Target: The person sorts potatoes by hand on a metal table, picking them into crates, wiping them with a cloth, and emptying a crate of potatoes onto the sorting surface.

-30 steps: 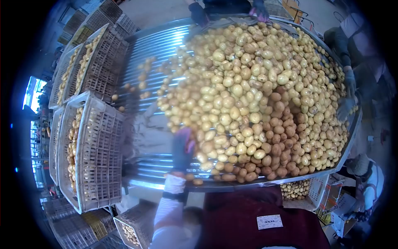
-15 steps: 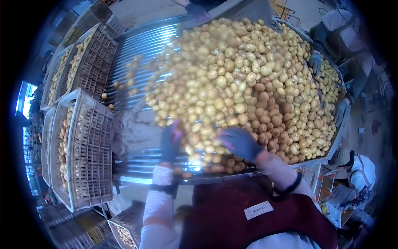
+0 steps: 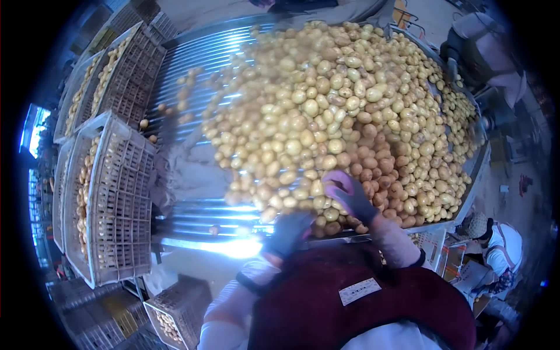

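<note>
A big heap of potatoes [image 3: 326,105] covers much of a sorting table of metal rollers [image 3: 192,64]. My left hand [image 3: 289,234], in a dark glove, is low by the table's near edge, beside the closest potatoes. Motion smears its fingers, so any grip is hidden. My right hand [image 3: 354,197], in a dark glove with a pink palm, hovers at the near side of the heap. Its thumb and fingers are curved and apart, with nothing visible between them. Browner potatoes [image 3: 373,154] lie in shadow just beyond it.
Plastic crates of potatoes [image 3: 119,204] line the table's left end, and a lower crate [image 3: 175,315] stands beneath. A grey cloth [image 3: 195,169] lies across the rollers. Co-workers stand at the far right [image 3: 484,52] and farther back, lower right [image 3: 504,245]; another's sleeve [image 3: 303,4] shows at the top.
My left hand has moved right and toward me, away from the rollers by the cloth. My right hand has shifted slightly right and turned, showing its palm. Near-edge potatoes have moved.
</note>
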A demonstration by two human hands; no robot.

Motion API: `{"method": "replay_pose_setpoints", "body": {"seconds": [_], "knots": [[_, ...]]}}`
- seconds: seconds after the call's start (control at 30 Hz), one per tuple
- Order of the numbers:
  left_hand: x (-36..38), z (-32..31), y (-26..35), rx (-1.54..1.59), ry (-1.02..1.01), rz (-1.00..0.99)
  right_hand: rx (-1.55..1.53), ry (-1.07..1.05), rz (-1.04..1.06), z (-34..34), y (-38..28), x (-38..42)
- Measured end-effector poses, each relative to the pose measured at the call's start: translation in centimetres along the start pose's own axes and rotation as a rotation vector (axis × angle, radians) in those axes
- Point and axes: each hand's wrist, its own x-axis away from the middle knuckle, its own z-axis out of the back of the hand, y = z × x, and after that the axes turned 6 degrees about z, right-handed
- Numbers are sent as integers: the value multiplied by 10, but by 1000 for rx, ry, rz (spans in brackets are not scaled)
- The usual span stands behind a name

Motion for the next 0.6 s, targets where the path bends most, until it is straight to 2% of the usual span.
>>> {"method": "replay_pose_setpoints", "body": {"seconds": [0.07,0.17,0.2,0.27,0.33,0.37,0.47,0.57,0.6], "knots": [[-22,10,18,-42,-124,32,-239,39,-219,32,-17,26],[-38,-8,18,-63,-162,48,-185,78,-281,52,-5,65],[-44,-5,22,-85,-214,51,-24,-5,-251,55,14,76],[-53,6,32,-136,-311,62,498,-64,-29,42,36,96],[-53,4,35,-146,-288,78,922,-50,125,23,15,101],[-53,4,36,-150,-275,88,961,-66,104,16,18,102],[-62,12,36,106,-581,277,1102,-116,85,3,42,100],[-58,-18,16,-11,-601,299,994,-110,80,0,55,87],[-57,-18,18,-53,-540,275,994,-134,68,3,53,85]]}}
